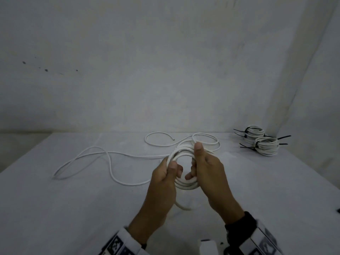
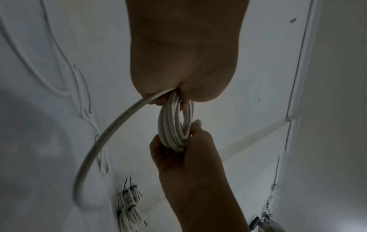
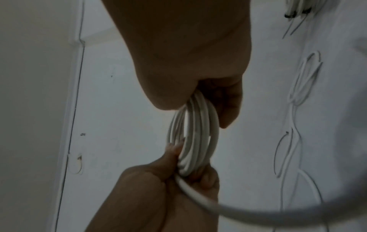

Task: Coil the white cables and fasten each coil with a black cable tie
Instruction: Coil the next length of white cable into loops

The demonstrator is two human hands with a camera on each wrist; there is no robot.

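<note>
A white cable coil (image 1: 184,184) of several turns is held upright above the table in front of me. My left hand (image 1: 166,173) grips its left side, thumb over the turns. My right hand (image 1: 200,162) grips the right side, thumb pointing up along the coil. The wrist views show the same coil (image 2: 174,125) (image 3: 195,135) held between both hands. The uncoiled rest of the cable (image 1: 103,157) trails from the coil in loose loops over the table to the left and back. A short stretch of cable (image 1: 181,206) hangs below my left hand.
Two finished coils (image 1: 261,140) bound with black cable ties sit at the back right of the white table (image 1: 73,208), near the wall corner. A grey wall rises behind the table. A white object (image 1: 208,246) shows at the bottom edge.
</note>
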